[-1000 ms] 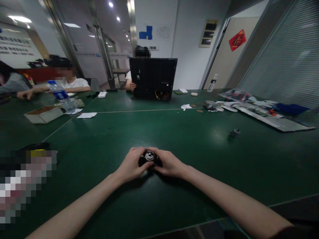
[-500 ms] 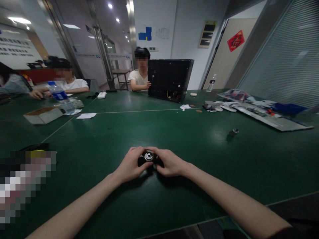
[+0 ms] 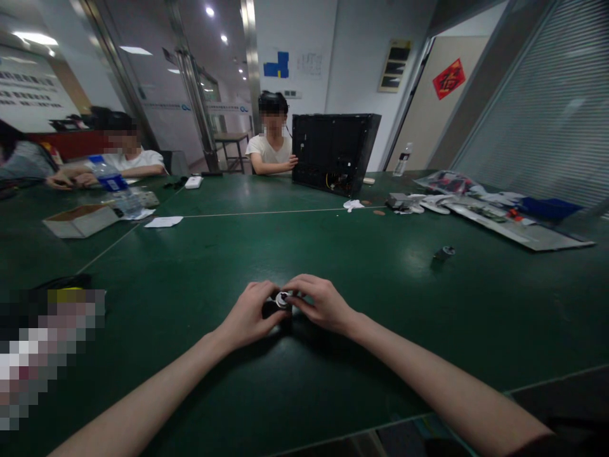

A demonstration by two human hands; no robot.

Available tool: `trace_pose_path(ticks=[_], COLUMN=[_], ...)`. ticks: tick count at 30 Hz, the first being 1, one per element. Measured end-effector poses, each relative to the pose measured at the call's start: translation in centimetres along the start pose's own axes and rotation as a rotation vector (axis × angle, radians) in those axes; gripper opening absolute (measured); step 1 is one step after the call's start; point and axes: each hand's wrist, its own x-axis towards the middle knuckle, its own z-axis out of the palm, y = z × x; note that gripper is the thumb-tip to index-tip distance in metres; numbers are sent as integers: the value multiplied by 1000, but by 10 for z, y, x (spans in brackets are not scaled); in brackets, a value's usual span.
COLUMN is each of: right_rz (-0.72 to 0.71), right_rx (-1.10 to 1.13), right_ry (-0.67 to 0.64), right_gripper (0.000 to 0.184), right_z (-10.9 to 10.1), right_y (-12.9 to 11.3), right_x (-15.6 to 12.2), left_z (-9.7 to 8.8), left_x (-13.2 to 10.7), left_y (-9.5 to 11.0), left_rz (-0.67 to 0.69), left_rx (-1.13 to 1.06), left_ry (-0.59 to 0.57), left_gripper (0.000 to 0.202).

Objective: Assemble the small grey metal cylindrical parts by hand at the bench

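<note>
A small black part with a round silver centre (image 3: 280,301) rests on the green table (image 3: 333,254) right in front of me. My left hand (image 3: 250,314) curls round its left side. My right hand (image 3: 321,303) reaches over its right side, with the fingertips pinched on the silver centre. Most of the black part is hidden under my fingers.
A small dark cylinder (image 3: 443,253) lies to the right. Farther back are a black computer case (image 3: 335,151) held by a seated person, loose parts and a metal panel (image 3: 514,228) at right, a cardboard box (image 3: 80,219), a water bottle (image 3: 114,184) and a paper sheet (image 3: 163,221) at left.
My right hand has shifted up over the part and its fingers now cover the silver centre. The person across the table has moved the black case to the right.
</note>
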Motion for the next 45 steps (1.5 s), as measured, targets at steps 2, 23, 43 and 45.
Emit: trace_pose_path(ticks=[2,23,43,45], right_rz=[10,120,125,111], right_rx=[29,-84,-105,-83], right_ry=[-5,-90,-185,-178], right_gripper=[18,11,33,38], right_z=[1,-8,-3,1], right_y=[-2,24,26,23], right_x=[1,1,-1,0], left_z=[0,-1,-1,-2], left_x=[1,0,1,0], left_y=[0,-3,-4,-4], left_rz=[7,-37,-64,-68], left_rx=[-6,34,33,25], left_ry=[-9,40,68,71], left_gripper=[16,21,21,24])
